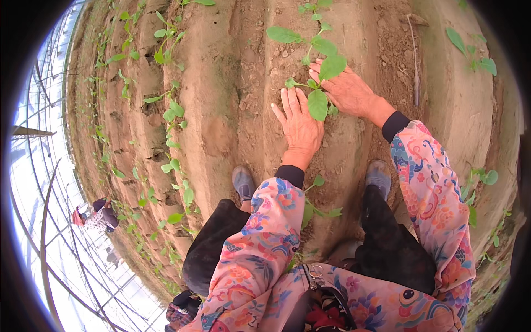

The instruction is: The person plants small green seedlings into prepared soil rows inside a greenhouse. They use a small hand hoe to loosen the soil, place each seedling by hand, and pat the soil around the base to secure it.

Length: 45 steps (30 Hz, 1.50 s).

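Note:
A green leafy seedling stands in the soil between my two hands. My left hand lies palm down on the soil, just left of and below the plant, its fingers spread a little. On the plant's right side my right hand is flat against the ground, partly hidden by a broad leaf. Neither hand visibly grips anything. Another seedling grows just beyond my fingertips, and a further one is between my legs, below my left wrist.
Ridges of brown soil run away from me, with rows of seedlings at the left and others at the right. A thin stick lies right of my hands. Another person bends far left, near the greenhouse frame.

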Each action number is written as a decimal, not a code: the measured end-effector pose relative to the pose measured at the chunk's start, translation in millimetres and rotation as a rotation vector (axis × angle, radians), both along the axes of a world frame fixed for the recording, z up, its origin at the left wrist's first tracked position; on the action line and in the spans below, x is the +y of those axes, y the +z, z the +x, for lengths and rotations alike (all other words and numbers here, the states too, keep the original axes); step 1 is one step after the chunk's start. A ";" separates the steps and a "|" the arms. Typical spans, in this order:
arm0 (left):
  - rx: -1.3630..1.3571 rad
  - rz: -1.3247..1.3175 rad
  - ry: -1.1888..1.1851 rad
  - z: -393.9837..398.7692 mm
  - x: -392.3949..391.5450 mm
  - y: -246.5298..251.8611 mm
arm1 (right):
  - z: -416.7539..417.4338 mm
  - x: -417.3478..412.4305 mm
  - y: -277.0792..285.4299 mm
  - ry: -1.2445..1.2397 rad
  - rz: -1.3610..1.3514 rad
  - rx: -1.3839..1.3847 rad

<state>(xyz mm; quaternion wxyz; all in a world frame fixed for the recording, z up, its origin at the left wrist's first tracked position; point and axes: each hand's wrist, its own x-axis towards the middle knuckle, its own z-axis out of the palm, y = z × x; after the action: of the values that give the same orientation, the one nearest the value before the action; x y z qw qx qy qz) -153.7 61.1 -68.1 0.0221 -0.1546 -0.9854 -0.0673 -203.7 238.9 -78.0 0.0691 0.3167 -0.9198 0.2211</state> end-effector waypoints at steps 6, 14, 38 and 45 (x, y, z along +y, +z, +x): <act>-0.201 -0.042 -0.018 -3.9 -4.5 -11.6 | 1.7 0.4 -0.5 -0.009 -0.002 0.055; -0.279 0.004 -0.069 -1.8 -17.8 8.1 | 9.4 55.8 -6.6 -0.235 -0.193 0.164; -0.610 -0.026 -0.271 98.9 -83.4 231.8 | 201.3 111.1 -80.7 -0.979 -0.659 -0.514; -0.391 -0.003 -0.258 106.2 -97.6 242.9 | 345.3 70.5 -31.3 -1.028 -0.396 -0.784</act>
<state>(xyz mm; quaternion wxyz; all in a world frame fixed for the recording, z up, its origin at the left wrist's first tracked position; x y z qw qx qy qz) -47.5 -36.5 174.8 -0.1784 -0.2633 -0.9431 -0.0970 141.6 309.4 -109.3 -0.1165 -0.2835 -0.8527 0.4230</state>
